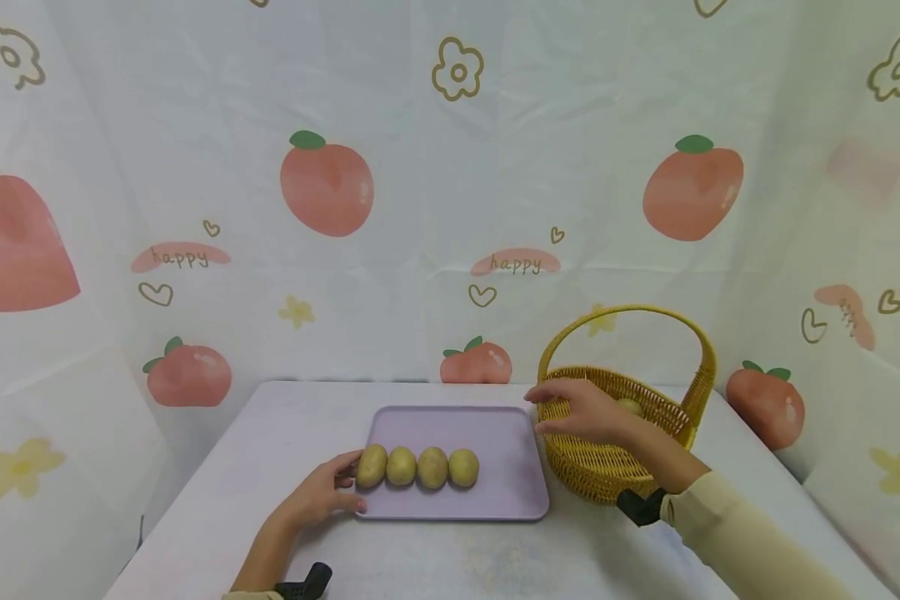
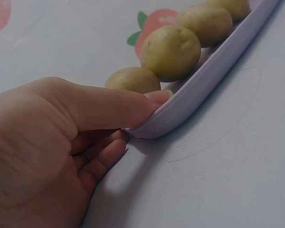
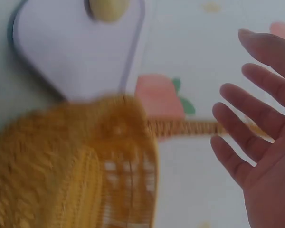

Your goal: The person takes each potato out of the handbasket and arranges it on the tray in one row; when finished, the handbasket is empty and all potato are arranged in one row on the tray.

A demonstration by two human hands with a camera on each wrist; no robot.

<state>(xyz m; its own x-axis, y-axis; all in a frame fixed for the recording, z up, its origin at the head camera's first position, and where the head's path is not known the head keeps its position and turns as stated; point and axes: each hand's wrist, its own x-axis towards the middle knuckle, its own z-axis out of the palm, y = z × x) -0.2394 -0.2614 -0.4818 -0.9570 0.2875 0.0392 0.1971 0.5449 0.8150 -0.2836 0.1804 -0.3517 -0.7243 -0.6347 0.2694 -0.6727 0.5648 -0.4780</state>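
Note:
A lilac tray [image 1: 506, 471] lies on the table with several potatoes [image 1: 432, 468] lined up in a row from its left side toward the middle. At the tray's left edge, my left hand [image 1: 317, 496] grips the rim, with the thumb on top and the other fingers curled beneath, as the left wrist view shows. My right hand [image 1: 581, 408] hovers over the left side of a yellow wicker basket [image 1: 596, 483], fingers spread and holding nothing. Inside the basket sits a potato [image 1: 630, 407], partly hidden by my right forearm.
The basket's tall arched handle [image 1: 626, 308] rises above its rim, to the right of the tray. A white table [image 1: 420, 558] carries everything. Behind it hangs a pale curtain [image 1: 405, 317] printed with fruit and flowers.

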